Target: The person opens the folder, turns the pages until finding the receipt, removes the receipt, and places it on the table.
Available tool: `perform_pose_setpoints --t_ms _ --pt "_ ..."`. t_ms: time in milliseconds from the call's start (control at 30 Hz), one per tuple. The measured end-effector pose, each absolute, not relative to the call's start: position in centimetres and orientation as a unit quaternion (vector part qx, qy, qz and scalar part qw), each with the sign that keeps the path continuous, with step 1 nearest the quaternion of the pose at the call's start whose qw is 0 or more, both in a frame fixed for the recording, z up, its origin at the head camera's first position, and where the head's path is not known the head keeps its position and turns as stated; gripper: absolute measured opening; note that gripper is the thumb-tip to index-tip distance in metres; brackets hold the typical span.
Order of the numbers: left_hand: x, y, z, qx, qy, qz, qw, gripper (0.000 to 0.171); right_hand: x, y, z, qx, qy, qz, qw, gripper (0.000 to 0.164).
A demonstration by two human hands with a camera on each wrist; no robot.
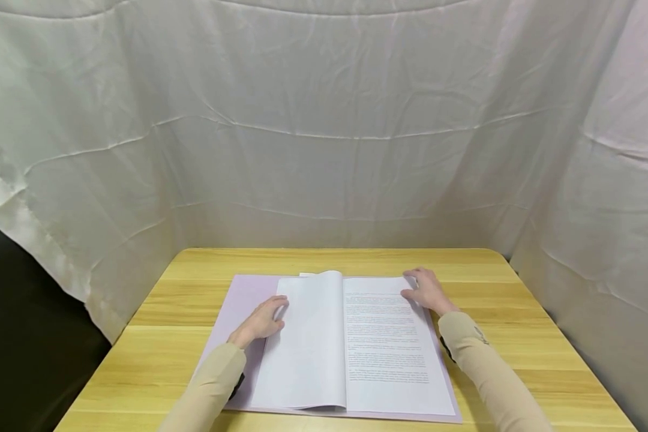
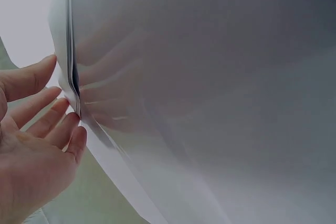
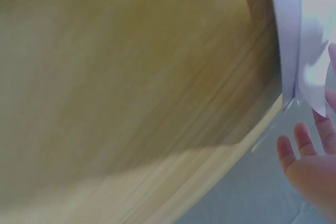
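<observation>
An open lilac folder (image 1: pixel 251 291) lies on the table with clear-looking sleeves of paper. Its left side holds a blank white page (image 1: pixel 302 342), bulging near the spine; the right side shows a printed page (image 1: pixel 386 342). My left hand (image 1: pixel 261 321) is at the outer edge of the left pages, fingers loosely bent. In the left wrist view, the fingertips (image 2: pixel 73 124) touch the edge of the page stack (image 2: pixel 71 51). My right hand (image 1: pixel 429 291) is at the printed page's upper right corner. In the right wrist view, its fingers hold the lifted page corner (image 3: pixel 315 85).
The wooden table (image 1: pixel 156 360) has rounded far corners. Grey-white cloth (image 1: pixel 324 180) hangs behind and on both sides. Something black (image 1: pixel 27 336) shows at the lower left. A small white edge (image 1: pixel 306 274) pokes out above the folder's top.
</observation>
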State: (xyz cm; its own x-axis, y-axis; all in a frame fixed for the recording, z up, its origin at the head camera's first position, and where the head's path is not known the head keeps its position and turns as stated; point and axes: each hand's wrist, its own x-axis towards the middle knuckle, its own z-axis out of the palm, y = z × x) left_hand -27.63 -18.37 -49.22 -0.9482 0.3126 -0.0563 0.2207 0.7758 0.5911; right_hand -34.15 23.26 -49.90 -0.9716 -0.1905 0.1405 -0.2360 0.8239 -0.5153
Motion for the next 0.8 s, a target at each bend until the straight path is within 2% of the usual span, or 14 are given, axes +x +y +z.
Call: perform_pose_setpoints --t_ms 367,600,800 --pt "-27.59 -18.49 -49.20 0.171 0.934 0.296 0.099 0.050 -34.51 23.52 -49.63 0.054 -0.941 0.332 0.044 0.035" --pt "-27.47 -18.74 -49.15 0.187 0.930 0.293 0.117 0.051 -34.56 23.77 -49.59 0.022 -0.940 0.339 0.023 0.038" --pt "-27.36 -19.02 -49.06 0.185 0.925 0.303 0.140 0.060 -34.33 23.82 -49.02 0.035 -0.933 0.358 0.024 0.027"
